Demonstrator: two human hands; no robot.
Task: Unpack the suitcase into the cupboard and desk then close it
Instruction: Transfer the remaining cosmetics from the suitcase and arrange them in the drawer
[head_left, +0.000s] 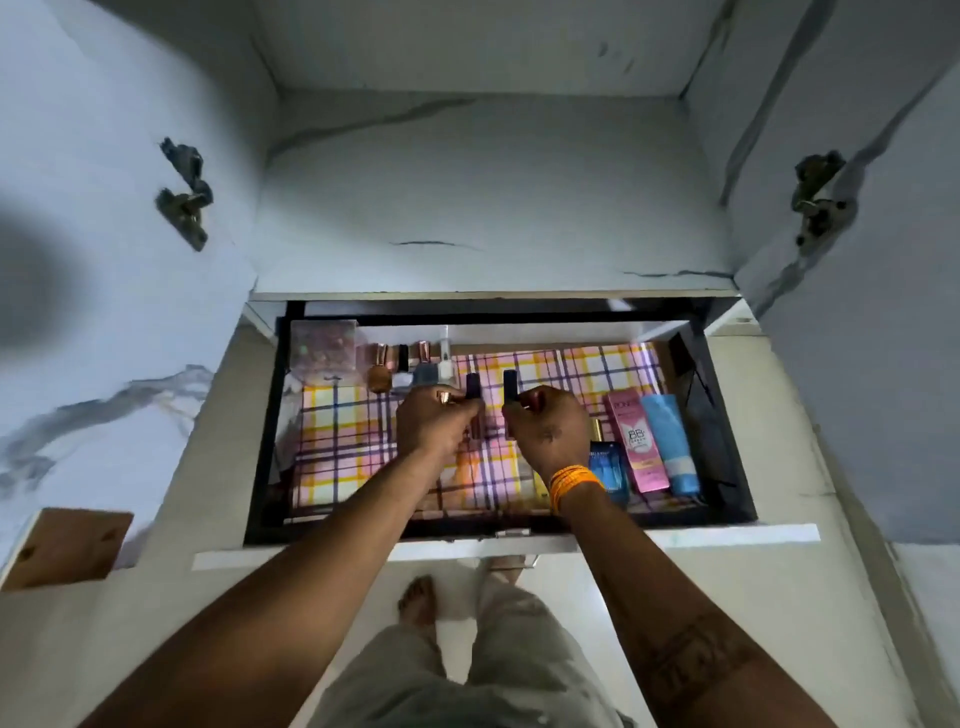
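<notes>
Overall light: dim, cool and bluish across the cupboard (467, 197) panels.
Brightest area: checked liner (545, 369) inside the drawer (727, 415), lit from above and behind the camera; pale floor (571, 597) below also bright.
Shadows: dark along the drawer's black walls; soft grey smudge on the left door (78, 208), near the frame edge.
Glare: faint sheen on the pink box (636, 441) and blue tube (670, 441).
Blur: slight motion softness on both hands (441, 421) and the small dark tubes (472, 387); bottles (410, 364) at the back smeared.
Distortion: wide-angle bending, doors splaying outward, forearms stretched toward the bottom corners.
Focus: labels only partly legible; hinges (184, 197) mushy.
</notes>
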